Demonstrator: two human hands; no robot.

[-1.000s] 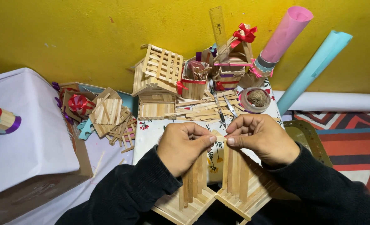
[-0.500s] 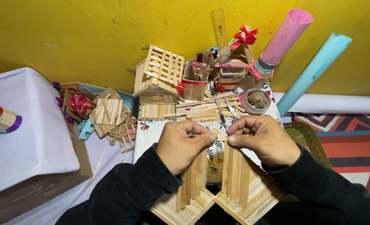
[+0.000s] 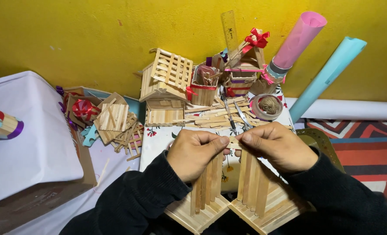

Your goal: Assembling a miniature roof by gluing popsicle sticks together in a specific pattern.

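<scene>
Right now both hands are meeting at the top of a pale wooden craft-stick frame with two upright slatted panels (image 3: 228,182), which is standing just in front of the person on a floral-printed tabletop (image 3: 158,139). The left hand (image 3: 193,152) is pinching the upper end of the left panel, thumb and forefinger pressed together on the sticks. The right hand (image 3: 278,146) is doing the same on the right panel, its fingertips clamped on the stick ends and almost touching those of the left hand. Both panels are rising from flat stick bases at the bottom edge of the view and leaning toward each other at the top.

Behind the hands, a loose pile of plain wooden craft sticks (image 3: 215,115) is lying on the table, with a small stick-built house (image 3: 165,85) beyond it against the yellow wall (image 3: 93,35). A pink paper roll (image 3: 298,39) and a light blue paper roll (image 3: 328,78) are leaning against that wall to the right.
</scene>
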